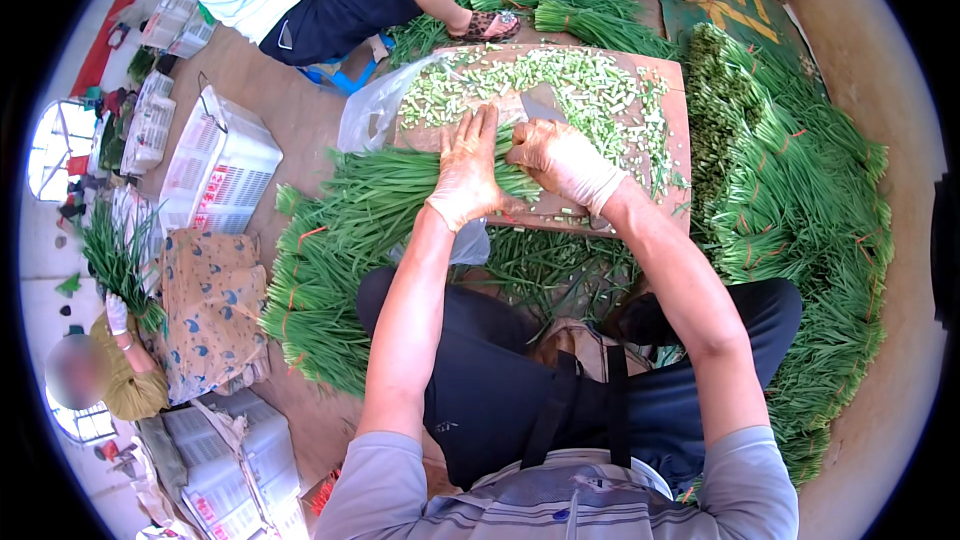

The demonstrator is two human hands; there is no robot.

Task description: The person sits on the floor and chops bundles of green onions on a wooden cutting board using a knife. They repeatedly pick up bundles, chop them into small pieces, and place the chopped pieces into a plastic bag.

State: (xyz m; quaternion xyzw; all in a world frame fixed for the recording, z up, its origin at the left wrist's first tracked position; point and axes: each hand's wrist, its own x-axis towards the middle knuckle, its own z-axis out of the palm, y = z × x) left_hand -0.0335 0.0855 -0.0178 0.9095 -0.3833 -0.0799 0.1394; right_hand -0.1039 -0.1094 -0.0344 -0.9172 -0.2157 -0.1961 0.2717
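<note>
My left hand [468,165], in a thin stained glove, presses flat on a bundle of long green stalks [390,180], perhaps garlic chives, at the near left of a low wooden board [551,221]. Just right of it, my gloved right hand [562,157] is closed at the bundle's cut end. A flat grey blade [541,103] shows beyond this hand; its handle is hidden, seemingly inside the fist. Short pale stem pieces [600,82] lie scattered over the far and right parts of the board.
Tied green bundles [780,165] are heaped on the right, with more [322,300] at the left and beyond the board. A plastic bag [375,109] hangs at the board's left edge. White crates [225,157] stand left. One person sits beyond the board; another at far left holds greens.
</note>
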